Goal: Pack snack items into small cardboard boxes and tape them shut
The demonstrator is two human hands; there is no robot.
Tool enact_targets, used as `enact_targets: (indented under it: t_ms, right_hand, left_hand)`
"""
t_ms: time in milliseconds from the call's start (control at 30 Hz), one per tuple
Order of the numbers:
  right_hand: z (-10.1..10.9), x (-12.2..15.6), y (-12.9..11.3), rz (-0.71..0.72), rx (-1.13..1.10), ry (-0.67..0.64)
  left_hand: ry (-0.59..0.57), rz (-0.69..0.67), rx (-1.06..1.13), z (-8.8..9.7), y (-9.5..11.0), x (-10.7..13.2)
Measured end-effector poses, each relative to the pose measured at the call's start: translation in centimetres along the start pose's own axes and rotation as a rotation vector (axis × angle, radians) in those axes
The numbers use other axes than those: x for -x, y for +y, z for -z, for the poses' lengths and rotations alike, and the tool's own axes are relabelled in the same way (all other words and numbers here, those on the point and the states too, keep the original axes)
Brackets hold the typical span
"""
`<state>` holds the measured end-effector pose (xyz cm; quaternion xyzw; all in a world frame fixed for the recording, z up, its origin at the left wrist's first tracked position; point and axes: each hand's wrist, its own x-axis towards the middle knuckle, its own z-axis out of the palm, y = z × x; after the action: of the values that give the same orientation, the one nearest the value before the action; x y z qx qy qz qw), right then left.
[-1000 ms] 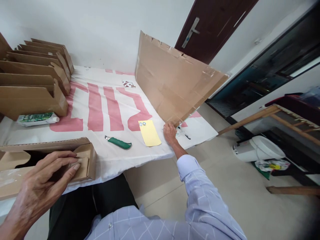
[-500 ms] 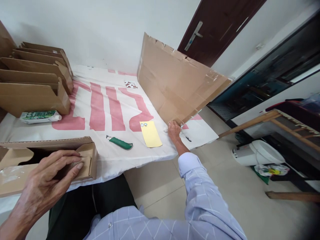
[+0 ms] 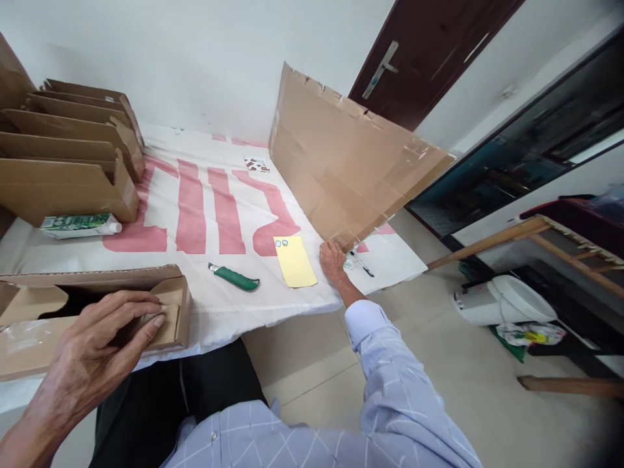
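A long open cardboard box [image 3: 178,318] lies along the table's near left edge. My left hand [image 3: 112,331] is closed at its right end, with thumb and fingers on the inner flap; the fingertips are partly in the box's shadow. My right hand [image 3: 333,261] rests on the table at the lower corner of a big upright cardboard sheet [image 3: 351,162]. Its fingers are curled, and what they hold, if anything, is hidden. Just right of it are a small clear item [image 3: 348,264] and a black pen [image 3: 362,264]. A yellow paper [image 3: 296,263] and a green utility knife [image 3: 234,277] lie between my hands.
Several open cardboard boxes [image 3: 63,185] stand in a row at the back left, with a green and white tube [image 3: 80,225] in front. A small patterned card [image 3: 256,164] lies farther back. On the floor to the right is a white bucket [image 3: 507,299] beside a wooden frame [image 3: 487,242].
My right hand has shifted slightly left along the table, and the small clear item now shows on its right. My left hand stays on the box. The view has moved a little.
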<state>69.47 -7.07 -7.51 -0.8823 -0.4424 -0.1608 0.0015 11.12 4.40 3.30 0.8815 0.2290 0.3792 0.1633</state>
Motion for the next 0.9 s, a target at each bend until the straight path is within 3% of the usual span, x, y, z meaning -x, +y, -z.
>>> enact_targets:
  t_ms: [500, 900]
  right_hand:
    - [-1.0, 1.5, 0.0, 0.024, -0.15, 0.01]
    - [-2.6, 0.2, 0.3, -0.112, -0.302, 0.079]
  left_hand:
    - [-0.012, 0.01, 0.008, -0.1, 0.1, -0.1]
    - [-0.007, -0.025, -0.02, -0.1, 0.2, -0.2]
